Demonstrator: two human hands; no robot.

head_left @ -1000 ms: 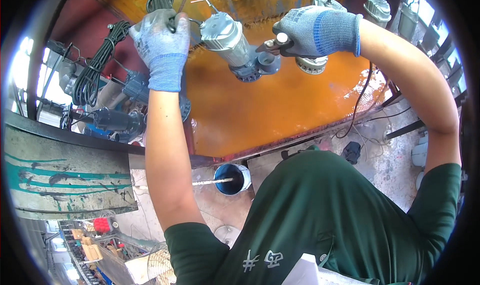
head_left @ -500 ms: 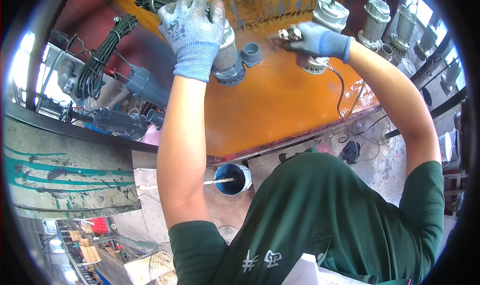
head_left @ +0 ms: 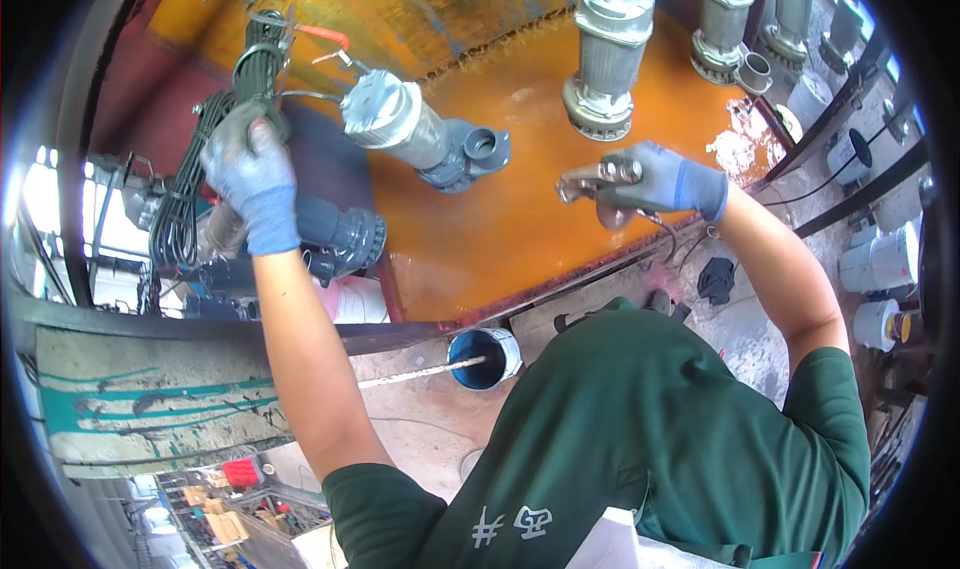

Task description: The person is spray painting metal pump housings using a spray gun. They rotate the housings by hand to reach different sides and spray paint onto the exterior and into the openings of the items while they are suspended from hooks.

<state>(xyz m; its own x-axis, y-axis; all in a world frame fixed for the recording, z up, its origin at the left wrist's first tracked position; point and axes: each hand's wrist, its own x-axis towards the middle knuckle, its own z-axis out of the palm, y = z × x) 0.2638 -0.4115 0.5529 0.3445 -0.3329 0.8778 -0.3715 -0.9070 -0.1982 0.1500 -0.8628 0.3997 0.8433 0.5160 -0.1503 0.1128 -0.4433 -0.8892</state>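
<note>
In the blue-grey glove, my left hand (head_left: 248, 174) closes round the lower end of a dark coiled cable (head_left: 262, 54) at the upper left. To its right hangs a tilted submersible pump (head_left: 400, 124), silver on its motor body and dark grey-blue at its flanged outlet. My right hand (head_left: 655, 181), gloved the same way, grips a metal spray gun (head_left: 597, 181), its nozzle end toward the left. A thin hose (head_left: 665, 227) runs down from the gun. A second silver pump (head_left: 608, 59) hangs upright just beyond this hand.
More silver pumps (head_left: 722, 19) hang in a row at the far right. Dark grey-painted pumps (head_left: 340, 234) hang at the left. The orange-stained booth floor (head_left: 480, 259) lies beneath. A bucket with a stick (head_left: 485, 357) stands close by, and white buckets (head_left: 880, 259) stand at the right.
My left hand has moved left and down, with the cable coil; the pump beside it now tilts. The spray gun in my right hand is lower, and the mist near its nozzle is gone.
</note>
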